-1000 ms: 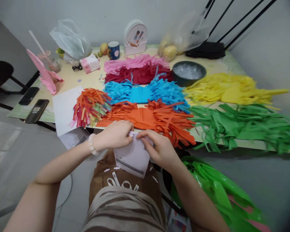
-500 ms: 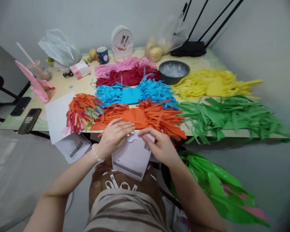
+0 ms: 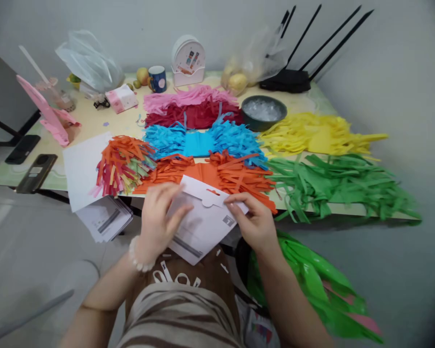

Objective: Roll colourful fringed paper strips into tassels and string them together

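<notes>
A flat white paper packet (image 3: 199,224) is held tilted above my lap. A cut-out hanging slot near its top edge shows orange behind it, and it has a rounded flap tab and a grey printed stripe. My right hand (image 3: 255,220) pinches its right edge between thumb and fingers. At the left edge, my left hand (image 3: 161,217) is over the packet with thumb and fingers apart, slightly blurred. Orange fringed tissue paper (image 3: 203,171) lies just beyond the packet. Small white paper scraps (image 3: 183,279) rest on my lap.
Blue (image 3: 199,142), yellow (image 3: 319,137) and green (image 3: 333,186) fringed paper covers much of the table. A multicoloured tassel (image 3: 121,166) sits left, near stacked printed packets (image 3: 107,222) and two phones. A bowl (image 3: 264,113), mug (image 3: 157,79) and black router (image 3: 286,81) stand behind.
The packet has turned and risen, so its slot and tab now show. My left hand has moved left off the flap and spread its thumb; my right hand keeps the right edge.
</notes>
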`<action>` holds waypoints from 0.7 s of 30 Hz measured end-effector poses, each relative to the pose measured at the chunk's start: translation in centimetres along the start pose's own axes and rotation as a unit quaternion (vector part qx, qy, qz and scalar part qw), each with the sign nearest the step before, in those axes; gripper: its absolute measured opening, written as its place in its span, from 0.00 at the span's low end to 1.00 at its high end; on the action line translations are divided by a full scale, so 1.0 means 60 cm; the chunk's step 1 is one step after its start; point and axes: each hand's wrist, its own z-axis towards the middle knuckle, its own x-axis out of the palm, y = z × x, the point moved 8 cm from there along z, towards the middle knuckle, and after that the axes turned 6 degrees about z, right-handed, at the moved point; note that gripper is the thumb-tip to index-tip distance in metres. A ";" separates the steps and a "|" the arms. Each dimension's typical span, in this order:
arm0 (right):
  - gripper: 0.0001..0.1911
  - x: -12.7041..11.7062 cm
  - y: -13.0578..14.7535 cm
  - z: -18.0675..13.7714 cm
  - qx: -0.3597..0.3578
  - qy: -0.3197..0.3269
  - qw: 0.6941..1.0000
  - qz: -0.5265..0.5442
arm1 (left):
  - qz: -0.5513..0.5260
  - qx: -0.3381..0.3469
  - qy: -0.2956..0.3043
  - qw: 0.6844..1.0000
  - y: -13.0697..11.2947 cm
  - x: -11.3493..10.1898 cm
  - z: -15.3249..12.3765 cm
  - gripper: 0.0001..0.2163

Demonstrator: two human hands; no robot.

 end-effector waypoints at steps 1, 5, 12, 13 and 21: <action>0.06 0.008 0.003 -0.005 -0.009 0.000 1.000 0.009 | 0.001 -0.046 -0.030 0.998 0.029 -0.002 0.007 0.10; 0.09 0.038 0.004 -0.020 -0.009 -0.004 0.999 0.046 | -0.070 -0.160 0.005 0.985 0.098 0.019 0.026 0.13; 0.27 0.110 0.009 -0.006 0.056 0.168 0.984 -0.034 | 0.154 -0.079 0.100 0.980 0.047 0.024 0.037 0.15; 0.26 0.118 0.013 -0.002 0.054 0.174 0.983 -0.030 | 0.187 -0.069 0.121 0.972 0.041 0.032 0.038 0.16; 0.19 0.135 0.003 -0.002 0.064 0.154 0.986 0.009 | 0.263 -0.092 0.179 0.943 0.071 0.020 0.018 0.17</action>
